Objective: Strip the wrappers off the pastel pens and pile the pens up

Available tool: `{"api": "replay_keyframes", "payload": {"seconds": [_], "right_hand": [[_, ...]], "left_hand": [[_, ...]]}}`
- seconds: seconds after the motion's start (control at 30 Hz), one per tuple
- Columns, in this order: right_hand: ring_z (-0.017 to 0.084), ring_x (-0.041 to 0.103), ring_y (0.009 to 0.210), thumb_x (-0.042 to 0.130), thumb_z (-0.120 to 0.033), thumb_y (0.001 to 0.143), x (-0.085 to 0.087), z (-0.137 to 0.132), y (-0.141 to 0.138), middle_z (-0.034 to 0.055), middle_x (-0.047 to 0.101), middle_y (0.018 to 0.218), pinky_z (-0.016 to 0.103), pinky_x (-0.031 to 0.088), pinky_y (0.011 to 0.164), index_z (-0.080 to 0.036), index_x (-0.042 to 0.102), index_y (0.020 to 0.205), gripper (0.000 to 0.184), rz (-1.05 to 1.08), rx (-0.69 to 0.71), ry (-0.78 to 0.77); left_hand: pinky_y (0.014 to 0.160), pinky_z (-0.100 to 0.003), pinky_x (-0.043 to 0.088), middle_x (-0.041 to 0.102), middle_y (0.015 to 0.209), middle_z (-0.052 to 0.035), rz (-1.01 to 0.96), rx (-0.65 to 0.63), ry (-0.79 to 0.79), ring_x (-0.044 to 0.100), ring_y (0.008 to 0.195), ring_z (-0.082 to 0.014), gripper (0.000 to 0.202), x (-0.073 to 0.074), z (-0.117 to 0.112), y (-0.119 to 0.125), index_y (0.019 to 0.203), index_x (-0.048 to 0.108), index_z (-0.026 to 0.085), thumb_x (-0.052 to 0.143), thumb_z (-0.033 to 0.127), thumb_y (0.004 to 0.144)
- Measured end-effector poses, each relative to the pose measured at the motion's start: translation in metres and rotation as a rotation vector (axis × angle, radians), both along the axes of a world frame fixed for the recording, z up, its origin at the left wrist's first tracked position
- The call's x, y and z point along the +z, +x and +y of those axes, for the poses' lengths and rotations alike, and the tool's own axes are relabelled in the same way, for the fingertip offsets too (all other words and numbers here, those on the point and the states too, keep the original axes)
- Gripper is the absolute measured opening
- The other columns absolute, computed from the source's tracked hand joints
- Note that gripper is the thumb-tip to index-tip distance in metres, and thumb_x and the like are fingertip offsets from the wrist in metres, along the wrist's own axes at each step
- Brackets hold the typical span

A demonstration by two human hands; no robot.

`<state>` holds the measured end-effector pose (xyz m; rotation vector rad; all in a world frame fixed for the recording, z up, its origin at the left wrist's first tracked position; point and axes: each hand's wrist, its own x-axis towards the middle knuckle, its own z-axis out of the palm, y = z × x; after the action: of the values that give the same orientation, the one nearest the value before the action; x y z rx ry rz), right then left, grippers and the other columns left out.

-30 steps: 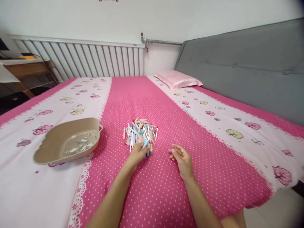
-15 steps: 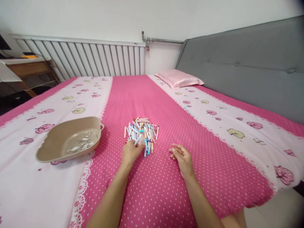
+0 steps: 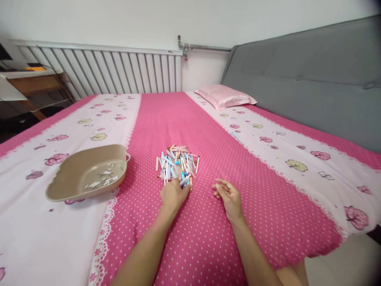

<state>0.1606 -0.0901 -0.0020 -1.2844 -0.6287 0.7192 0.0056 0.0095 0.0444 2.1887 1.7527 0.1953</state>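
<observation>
A pile of small coloured sticks (image 3: 177,163), pink, blue, white and orange, lies on the pink dotted bedsheet (image 3: 190,238). My left hand (image 3: 173,194) rests at the pile's near edge, fingers curled over the nearest sticks; whether it grips any is hidden. My right hand (image 3: 228,197) lies palm up on the sheet just right of the pile, fingers loosely curled and apart, nothing in it. A beige scalloped basin (image 3: 71,186) with several pale pieces in it stands to the left.
A pink pillow (image 3: 224,96) lies at the far end beside a grey padded headboard (image 3: 312,79). A white radiator (image 3: 104,71) lines the back wall. A wooden shelf (image 3: 32,83) stands far left. A lone blue stick (image 3: 235,137) lies on the right stripe.
My left hand shifted left along the pile's near edge, then came back to its near middle. The right hand stayed in place. The view tilted slightly.
</observation>
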Motion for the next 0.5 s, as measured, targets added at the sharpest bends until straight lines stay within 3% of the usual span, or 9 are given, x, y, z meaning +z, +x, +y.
{"api": "replay_keyframes", "payload": {"seconds": [0.2, 0.3, 0.4, 0.5], "right_hand": [[0.01, 0.056, 0.057, 0.065, -0.038, 0.071, -0.002, 0.001, 0.0, 0.0033, 0.065, 0.077, 0.024, 0.046, 0.055, -0.017, 0.059, 0.098, 0.035, 0.003, 0.005, -0.006], [0.011, 0.057, 0.058, 0.064, -0.039, 0.072, -0.003, 0.002, 0.0, 0.0043, 0.066, 0.079, 0.024, 0.046, 0.057, -0.017, 0.06, 0.1, 0.036, -0.001, 0.034, -0.012], [0.012, 0.057, 0.061, 0.063, -0.04, 0.073, -0.003, 0.004, 0.001, 0.0046, 0.067, 0.082, 0.026, 0.046, 0.06, -0.018, 0.062, 0.103, 0.037, -0.015, 0.111, 0.007], [0.014, 0.058, 0.068, 0.062, -0.039, 0.073, -0.001, 0.004, 0.003, 0.0025, 0.067, 0.08, 0.027, 0.045, 0.066, -0.021, 0.067, 0.096, 0.03, -0.042, 0.186, 0.071]], "left_hand": [[0.053, -0.027, 0.029, 0.065, 0.075, -0.0131, -0.055, -0.001, 0.009, 0.059, 0.069, -0.0243, 0.032, 0.005, 0.004, -0.005, 0.08, 0.063, 0.015, 0.043, 0.039, 0.077], [0.051, -0.025, 0.026, 0.058, 0.062, -0.0053, -0.261, -0.091, 0.007, 0.052, 0.058, -0.0169, 0.031, 0.009, 0.0, -0.001, 0.074, 0.06, 0.015, 0.042, 0.039, 0.079], [0.049, -0.022, 0.024, 0.043, 0.053, 0.0027, -0.664, -0.321, -0.203, 0.038, 0.05, -0.01, 0.032, 0.006, -0.013, 0.013, 0.065, 0.054, 0.014, 0.046, 0.043, 0.077], [0.049, -0.022, 0.022, 0.034, 0.053, 0.0046, -0.854, -0.481, -0.455, 0.03, 0.051, -0.008, 0.037, -0.001, -0.031, 0.027, 0.061, 0.051, 0.014, 0.049, 0.048, 0.074]]}}
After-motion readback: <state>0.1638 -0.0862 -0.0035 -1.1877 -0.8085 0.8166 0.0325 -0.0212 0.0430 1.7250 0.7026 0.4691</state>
